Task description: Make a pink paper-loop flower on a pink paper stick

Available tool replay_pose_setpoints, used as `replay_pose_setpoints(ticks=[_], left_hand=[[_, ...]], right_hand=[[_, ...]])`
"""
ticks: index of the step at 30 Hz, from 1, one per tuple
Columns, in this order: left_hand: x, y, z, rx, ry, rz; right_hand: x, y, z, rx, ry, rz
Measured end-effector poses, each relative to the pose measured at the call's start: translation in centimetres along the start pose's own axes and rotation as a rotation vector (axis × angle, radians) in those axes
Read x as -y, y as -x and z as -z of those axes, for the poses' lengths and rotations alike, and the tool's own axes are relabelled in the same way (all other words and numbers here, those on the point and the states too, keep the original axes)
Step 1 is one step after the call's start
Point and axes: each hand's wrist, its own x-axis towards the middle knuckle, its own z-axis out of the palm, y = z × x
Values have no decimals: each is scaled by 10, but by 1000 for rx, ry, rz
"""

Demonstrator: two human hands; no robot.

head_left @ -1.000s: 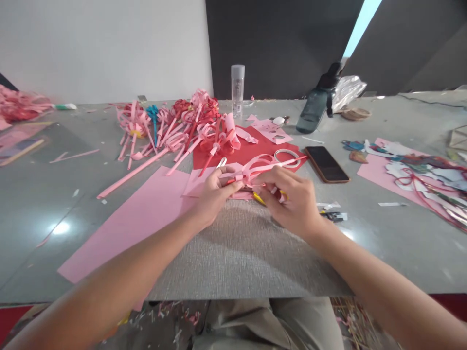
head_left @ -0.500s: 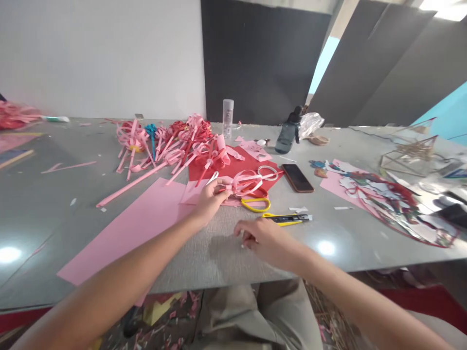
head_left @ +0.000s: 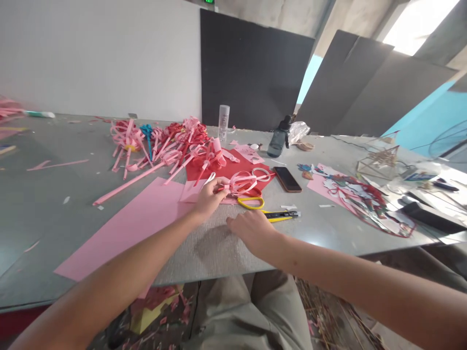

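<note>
My left hand (head_left: 212, 197) is closed on the near end of a pink and red looped paper-strip piece (head_left: 243, 183), whose loops spread to the right over scissors with yellow and red handles (head_left: 251, 201). Curled low over the grey table, just right of centre, is my right hand (head_left: 251, 228); its fingers are bent, and whether they pinch anything is hidden. A black and yellow cutter (head_left: 282, 215) lies just beyond the right hand. Under and behind the left hand are pink paper (head_left: 191, 191) and red paper (head_left: 237, 167).
Pink and red strip flowers (head_left: 182, 138) are heaped at the back left. A large pink sheet (head_left: 124, 233) lies under my left forearm. To the right are a phone (head_left: 287, 179), a dark bottle (head_left: 278, 142) and colourful cut-outs (head_left: 350, 197). A clear bottle (head_left: 224, 122) stands behind.
The view has shifted slightly. My right hand has moved a little left and away from me, its fingers now folded further under. My left hand still holds the looped piece.
</note>
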Motion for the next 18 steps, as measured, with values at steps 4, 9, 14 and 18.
replay_pose_setpoints(ticks=[4, 9, 14, 18], left_hand=[[6, -4, 1, -2, 6, -9], [7, -6, 2, 7, 0, -38], [8, -4, 4, 9, -69, -69], [10, -1, 3, 2, -113, -39]], right_hand=[[-21, -13, 4, -31, 29, -62], [-50, -19, -3, -97, 9, -129], [-75, -23, -10, -303, -49, -247], [-88, -45, -19, -536, -154, -177]])
